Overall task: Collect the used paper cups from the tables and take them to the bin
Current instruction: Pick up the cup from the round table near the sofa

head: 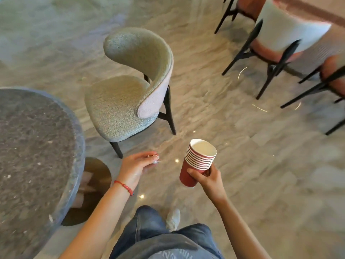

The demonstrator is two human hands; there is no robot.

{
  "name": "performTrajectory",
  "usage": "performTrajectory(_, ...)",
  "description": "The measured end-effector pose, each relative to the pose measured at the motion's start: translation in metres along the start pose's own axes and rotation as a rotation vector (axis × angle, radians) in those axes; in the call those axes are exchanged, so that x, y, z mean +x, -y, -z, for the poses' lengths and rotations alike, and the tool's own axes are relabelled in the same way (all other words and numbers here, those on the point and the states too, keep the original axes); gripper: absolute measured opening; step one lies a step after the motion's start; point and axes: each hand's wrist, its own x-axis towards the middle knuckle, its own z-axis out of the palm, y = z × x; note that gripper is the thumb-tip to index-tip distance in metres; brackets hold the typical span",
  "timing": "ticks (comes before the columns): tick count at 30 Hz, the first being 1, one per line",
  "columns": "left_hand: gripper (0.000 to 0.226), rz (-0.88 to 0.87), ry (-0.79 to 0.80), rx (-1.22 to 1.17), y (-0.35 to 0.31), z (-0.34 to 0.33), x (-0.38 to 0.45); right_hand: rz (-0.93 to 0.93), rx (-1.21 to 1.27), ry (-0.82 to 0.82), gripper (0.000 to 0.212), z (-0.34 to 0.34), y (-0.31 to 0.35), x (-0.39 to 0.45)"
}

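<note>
The right hand (209,179) reaches forward from the lower right on a bare forearm, wrist slightly bent, and grips a stack of cups (198,161) near its bottom. The thumb lies across the near face of the lowest cup and the fingers curl round the far side, so the hand is clamped on the stack. The cups are red outside and white inside, nested one in another with their white rims showing in a row, and the stack tilts with its open mouth up and a little toward the far left. It is held in the air above the floor (242,146), touching nothing else.

The left hand (137,166) stretches forward from the lower left, palm turned inward toward the right, fingers nearly straight and relaxed. The fingertips are blurred, and something small and pale shows at them; I cannot tell what it is or whether it is held. A red bracelet (124,186) circles the left wrist.

Below the hands are blue jeans (149,227) and one pale shoe (173,219) on the shiny marbled floor. To the left stands a round dark speckled worktop (33,146) with pale crumbs on it. Just beyond the left hand is a grey-green chair (128,86) with a curved back and dark legs. At the far right stand chairs with black legs (276,58) and pink seats.
</note>
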Motion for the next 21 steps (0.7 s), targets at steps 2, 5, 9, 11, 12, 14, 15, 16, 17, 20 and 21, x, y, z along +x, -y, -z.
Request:
performTrajectory(2,0.014,0.007,0.042,0.032,-0.001,-0.032,0.010,-0.009,0.023,-0.061,0.038,0.026,-0.001,0.004)
performTrajectory(5,0.013,0.020,0.118,0.094,-0.002,-0.077,0.024,-0.017,0.057,-0.148,0.042,0.059,-0.001,0.010)
performTrajectory(9,0.012,0.038,0.221,0.199,-0.005,-0.129,0.045,-0.028,0.103,-0.256,0.040,0.090,0.000,0.023)
performTrajectory(11,0.013,0.059,0.268,0.231,-0.007,-0.154,0.057,-0.037,0.118,-0.313,0.040,0.103,0.001,0.032)
performTrajectory(12,0.013,0.071,0.288,0.242,-0.008,-0.165,0.064,-0.040,0.126,-0.341,0.040,0.110,0.001,0.038)
performTrajectory(14,0.013,0.087,0.318,0.261,-0.011,-0.188,0.081,-0.043,0.134,-0.381,0.041,0.122,0.002,0.052)
performTrajectory(15,0.013,0.094,0.331,0.268,-0.014,-0.199,0.089,-0.043,0.139,-0.396,0.042,0.128,0.004,0.059)
performTrajectory(16,0.014,0.099,0.341,0.275,-0.017,-0.210,0.099,-0.044,0.142,-0.414,0.043,0.134,0.006,0.068)
performTrajectory(17,0.014,0.100,0.348,0.282,-0.021,-0.221,0.109,-0.048,0.148,-0.433,0.044,0.140,0.008,0.079)
performTrajectory(20,0.010,0.096,0.362,0.292,-0.036,-0.254,0.145,-0.054,0.159,-0.470,0.044,0.158,0.020,0.117)
performTrajectory(21,0.009,0.095,0.370,0.293,-0.042,-0.264,0.156,-0.051,0.158,-0.474,0.044,0.162,0.025,0.130)
